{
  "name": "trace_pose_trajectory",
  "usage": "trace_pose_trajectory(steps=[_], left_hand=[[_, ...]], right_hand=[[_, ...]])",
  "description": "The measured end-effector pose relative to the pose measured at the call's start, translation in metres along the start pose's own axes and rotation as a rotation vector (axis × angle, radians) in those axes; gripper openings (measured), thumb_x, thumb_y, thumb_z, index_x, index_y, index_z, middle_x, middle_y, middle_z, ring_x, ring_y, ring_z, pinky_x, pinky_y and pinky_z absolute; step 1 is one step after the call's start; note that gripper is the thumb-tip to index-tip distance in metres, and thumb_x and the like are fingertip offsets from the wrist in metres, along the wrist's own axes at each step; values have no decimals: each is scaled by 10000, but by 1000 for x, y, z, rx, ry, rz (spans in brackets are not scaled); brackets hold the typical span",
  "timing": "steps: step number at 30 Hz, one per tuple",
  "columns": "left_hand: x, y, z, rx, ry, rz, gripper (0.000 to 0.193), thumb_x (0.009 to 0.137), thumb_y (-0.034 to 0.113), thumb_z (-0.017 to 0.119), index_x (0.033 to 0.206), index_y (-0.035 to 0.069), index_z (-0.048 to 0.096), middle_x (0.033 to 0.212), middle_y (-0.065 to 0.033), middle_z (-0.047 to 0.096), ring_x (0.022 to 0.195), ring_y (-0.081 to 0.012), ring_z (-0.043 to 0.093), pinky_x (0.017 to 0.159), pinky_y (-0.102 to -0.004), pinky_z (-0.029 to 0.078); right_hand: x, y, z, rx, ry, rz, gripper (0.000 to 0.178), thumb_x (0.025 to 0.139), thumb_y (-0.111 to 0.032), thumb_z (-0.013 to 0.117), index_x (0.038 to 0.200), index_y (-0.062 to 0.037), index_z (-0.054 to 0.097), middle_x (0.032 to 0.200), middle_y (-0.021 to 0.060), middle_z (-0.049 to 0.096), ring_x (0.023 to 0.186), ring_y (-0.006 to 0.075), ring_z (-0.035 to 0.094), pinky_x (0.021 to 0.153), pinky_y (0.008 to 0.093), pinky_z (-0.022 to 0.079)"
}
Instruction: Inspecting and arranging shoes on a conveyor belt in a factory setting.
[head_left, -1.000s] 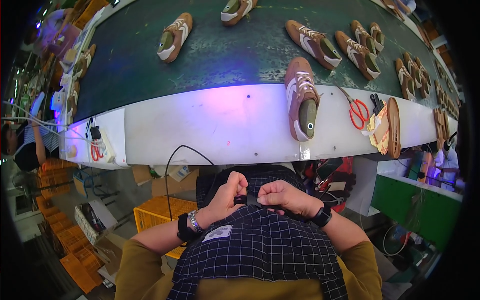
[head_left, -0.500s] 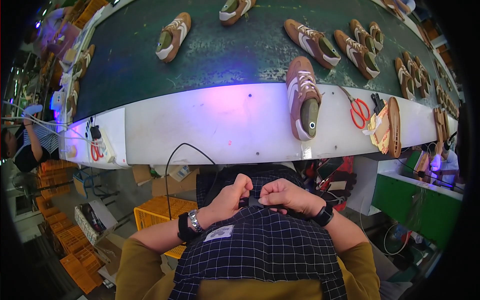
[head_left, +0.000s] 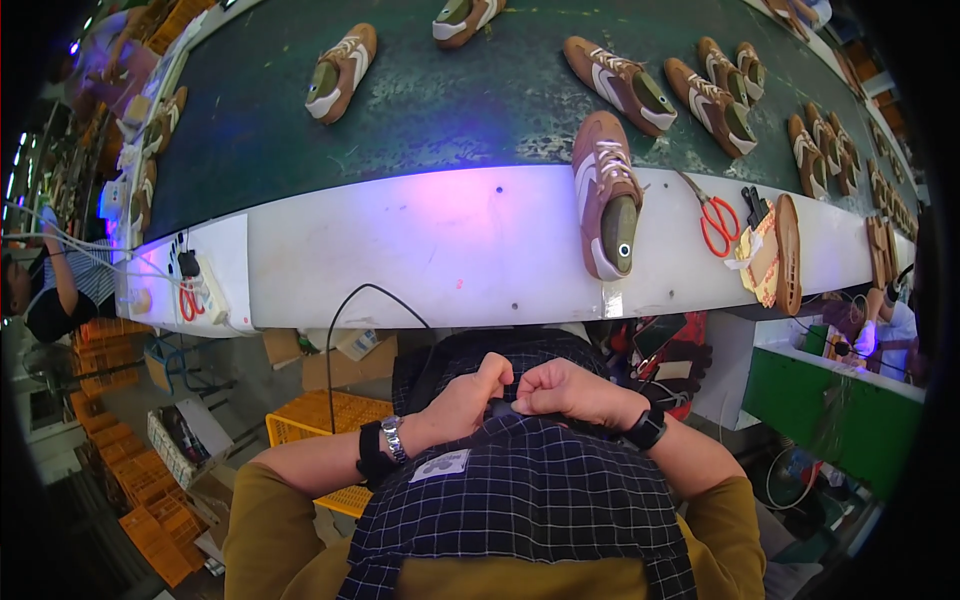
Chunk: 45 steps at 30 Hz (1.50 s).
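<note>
Both my hands are together at my waist, in front of the dark checked apron [head_left: 520, 490] I wear. My left hand [head_left: 468, 402] is closed, its thumb and fingers bent toward the other hand. My right hand [head_left: 565, 390] is closed in a pinch close beside it. A small dark grey piece [head_left: 497, 408] shows between the hands; its kind cannot be made out, and the fingers hide most of it. Beyond the hands, a brown sneaker [head_left: 603, 160] with white laces and a green insert stands on the white ledge [head_left: 400, 260].
Several similar sneakers [head_left: 620, 85] sit on the green belt [head_left: 450, 110]. Red-handled scissors [head_left: 718, 225] and a loose sole [head_left: 787, 255] lie on the ledge at right. A black cable [head_left: 335, 330] loops near a yellow crate [head_left: 300, 415]. Another person [head_left: 65, 280] is at far left.
My hands have drawn slightly closer together, and less of the dark piece shows between them. The sneakers on the green belt have shifted a little to the left.
</note>
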<state>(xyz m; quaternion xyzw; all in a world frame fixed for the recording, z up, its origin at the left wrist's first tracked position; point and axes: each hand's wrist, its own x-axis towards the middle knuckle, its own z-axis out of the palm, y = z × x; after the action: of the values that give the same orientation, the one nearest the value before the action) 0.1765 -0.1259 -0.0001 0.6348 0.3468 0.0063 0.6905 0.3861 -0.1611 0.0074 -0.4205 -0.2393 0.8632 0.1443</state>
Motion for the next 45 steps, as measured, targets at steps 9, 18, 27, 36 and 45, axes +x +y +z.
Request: trace_pose_trajectory(steps=[9,18,27,36,45], left_hand=[[9,1,9,24,169,86,167,959,210,338,1039,112,447,889,-7,428,715,-72,361,578,-185,323],[22,-2,9,-53,70,-117,125,863,61,473,980,36,439,930,-123,458,774,-209,509,680,-293,446],[-41,-20,-95,358,212,-63,441,782,261,620,1129,-4,556,1121,-197,581,1062,-306,549,905,-365,431],[-130,-54,-183,607,700,-510,470,752,261,620,1139,3,549,1050,-227,595,992,-364,562,861,-394,456],[48,95,-195,815,684,233,454,778,254,613,1134,-20,546,1103,-200,554,1077,-349,500,927,-387,416]], right_hand=[[11,0,3,-72,5,-66,104,827,-109,642,748,-48,614,674,-61,543,608,8,444,552,182,345],[12,4,-4,-246,-11,-110,150,853,-158,632,802,-17,626,719,-25,597,645,51,503,590,213,405],[-53,-27,-47,-485,562,-402,231,824,-215,644,933,-12,641,877,65,621,803,153,582,734,269,468],[-74,-50,-99,-284,809,-535,270,862,-249,625,976,-4,606,795,1,583,693,69,525,601,223,460],[-44,-87,-131,-569,1002,-631,491,761,-262,689,1120,33,532,1055,179,586,970,255,584,809,353,480]])
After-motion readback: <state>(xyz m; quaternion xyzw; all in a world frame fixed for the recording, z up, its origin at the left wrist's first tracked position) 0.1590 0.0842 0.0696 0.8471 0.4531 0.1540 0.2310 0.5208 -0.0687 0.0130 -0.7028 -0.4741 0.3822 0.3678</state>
